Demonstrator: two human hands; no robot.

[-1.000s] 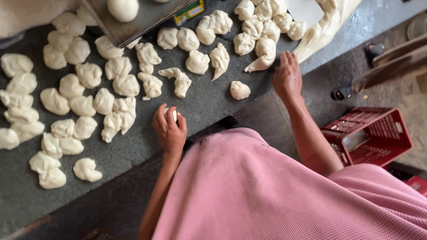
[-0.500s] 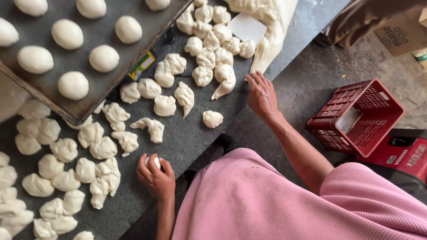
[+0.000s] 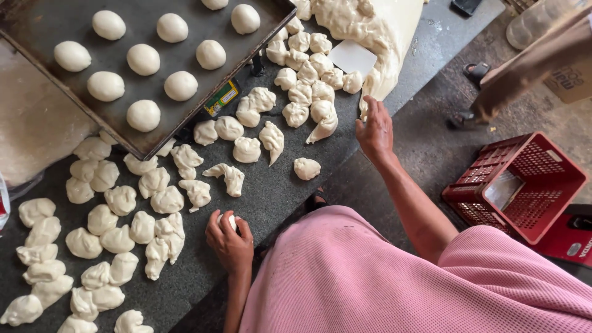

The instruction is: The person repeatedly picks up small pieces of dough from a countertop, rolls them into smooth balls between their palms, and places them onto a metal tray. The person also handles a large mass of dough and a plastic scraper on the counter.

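Observation:
My left hand (image 3: pixel 229 242) is cupped over a small dough ball (image 3: pixel 229 220) on the dark worktop (image 3: pixel 271 197). My right hand (image 3: pixel 374 131) rests at the worktop's right edge with fingers spread, touching the base of a big dough mass (image 3: pixel 370 31). A lone dough piece (image 3: pixel 306 168) lies between my hands. Rough-cut dough pieces (image 3: pixel 148 203) cover the worktop to the left. A dark baking tray (image 3: pixel 37 24) at the top left carries several smooth round dough balls (image 3: pixel 143 59).
A white scraper (image 3: pixel 351 57) leans on the big dough mass. A red plastic crate (image 3: pixel 517 185) stands on the floor at right. Another person's leg and sandalled foot (image 3: pixel 478 72) are at the upper right. A small green packet (image 3: pixel 221 98) lies under the tray's edge.
The view has tilted, so the tray and big dough mass now show more fully. My left hand still rolls dough under its palm; my right hand stays at the worktop's edge.

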